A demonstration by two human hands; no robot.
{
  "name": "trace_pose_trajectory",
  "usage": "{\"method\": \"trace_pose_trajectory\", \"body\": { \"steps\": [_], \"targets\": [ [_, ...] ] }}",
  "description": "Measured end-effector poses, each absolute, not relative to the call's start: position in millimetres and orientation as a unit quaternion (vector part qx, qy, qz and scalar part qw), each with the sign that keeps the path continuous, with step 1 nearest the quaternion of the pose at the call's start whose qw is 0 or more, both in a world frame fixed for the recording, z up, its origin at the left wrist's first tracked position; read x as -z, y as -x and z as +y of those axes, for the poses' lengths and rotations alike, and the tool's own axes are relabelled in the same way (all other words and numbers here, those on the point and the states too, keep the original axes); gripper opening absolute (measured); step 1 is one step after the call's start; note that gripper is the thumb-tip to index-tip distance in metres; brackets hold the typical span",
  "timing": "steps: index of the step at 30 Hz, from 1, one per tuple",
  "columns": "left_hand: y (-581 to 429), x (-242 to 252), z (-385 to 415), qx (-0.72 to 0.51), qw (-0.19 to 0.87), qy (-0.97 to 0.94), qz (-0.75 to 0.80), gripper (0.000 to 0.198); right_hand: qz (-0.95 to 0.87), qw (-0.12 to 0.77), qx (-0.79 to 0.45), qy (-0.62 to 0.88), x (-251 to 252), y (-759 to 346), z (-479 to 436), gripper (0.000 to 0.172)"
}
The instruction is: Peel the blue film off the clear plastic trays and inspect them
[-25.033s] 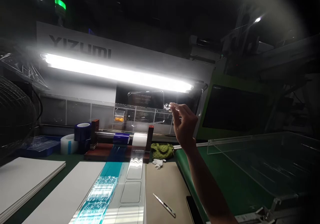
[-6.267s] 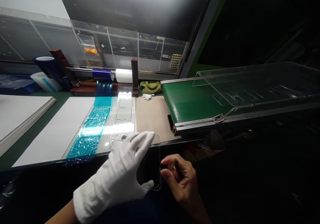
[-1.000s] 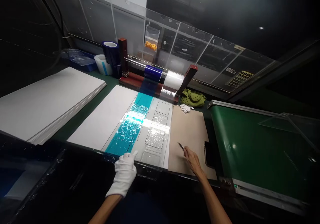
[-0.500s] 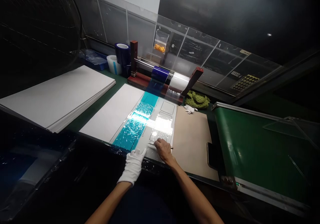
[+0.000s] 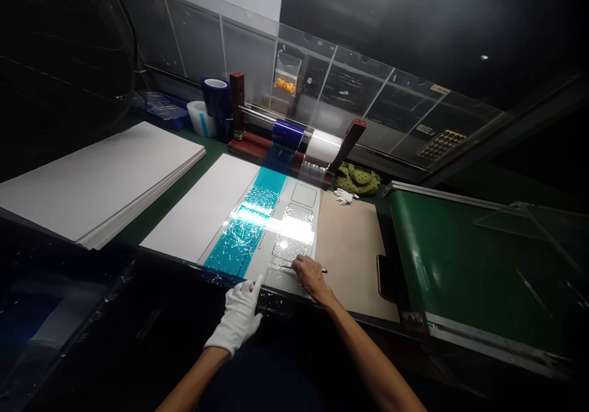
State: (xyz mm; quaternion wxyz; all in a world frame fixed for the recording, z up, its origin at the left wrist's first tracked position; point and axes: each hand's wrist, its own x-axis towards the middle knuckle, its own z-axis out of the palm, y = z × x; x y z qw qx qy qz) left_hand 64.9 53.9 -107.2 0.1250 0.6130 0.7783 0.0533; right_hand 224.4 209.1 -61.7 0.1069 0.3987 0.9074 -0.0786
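My right hand (image 5: pixel 311 277), bare, is closed around a slim, pen-like craft knife (image 5: pixel 324 270). Its thin tip points left over the near part of a clear film strip (image 5: pixel 288 247) on a pale panel with dark outlines. A blue film strip (image 5: pixel 237 240) runs beside the clear one. Both strips lead back to a roller stand, and bright light reflects off them. My left hand (image 5: pixel 239 314), in a white glove, is at the panel's near edge with the index finger stretched forward and the thumb apart. It holds nothing; whether the fingertip touches the film, I cannot tell.
A brown board (image 5: pixel 352 246) and a phone (image 5: pixel 386 277) lie to the right, before a green conveyor belt (image 5: pixel 460 265). White sheets (image 5: pixel 105 179) are stacked at left. Behind stand the roller stand (image 5: pixel 248 145), spare film rolls (image 5: pixel 216 99) and a green dotted cloth item (image 5: pixel 356 179).
My left hand has drawn back toward me and left from the near edge. My right hand with the craft knife has shifted slightly right across the film. The view has turned a little.
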Motion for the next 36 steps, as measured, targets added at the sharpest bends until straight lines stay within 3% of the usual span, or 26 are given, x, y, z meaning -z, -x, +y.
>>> {"method": "trace_pose_trajectory", "body": {
  "steps": [4,12,16,21,28,33,36],
  "targets": [
    [-70.3,109.5,41.9,-0.078,0.117,-0.674,0.725,0.081,0.896,0.116,0.074,-0.423,59.6,-250.3,209.1,0.026],
    [-79.4,126.9,45.7,-0.105,0.072,-0.740,0.660,0.046,0.872,0.131,0.063,-0.468,50.9,-302.5,206.9,0.026],
    [-72.9,127.0,50.9,-0.108,0.069,-0.734,0.667,0.038,0.854,0.118,0.050,-0.505,41.9,-329.3,198.7,0.026],
    [-56.6,109.4,56.3,-0.138,0.056,-0.752,0.642,0.033,0.820,0.025,0.073,-0.568,33.7,-345.0,184.9,0.019],
    [-39.6,72.2,84.7,-0.127,0.057,-0.760,0.635,0.049,0.787,-0.083,0.162,-0.589,36.7,-336.4,173.2,0.025],
    [-13.4,31.6,123.8,-0.192,0.093,-0.776,0.594,0.023,0.748,-0.150,0.217,-0.609,44.5,-335.1,171.6,0.028],
    [18.9,-2.6,169.7,-0.206,0.148,-0.771,0.584,0.024,0.728,-0.177,0.245,-0.616,48.6,-334.0,171.2,0.030]
  ]
}}
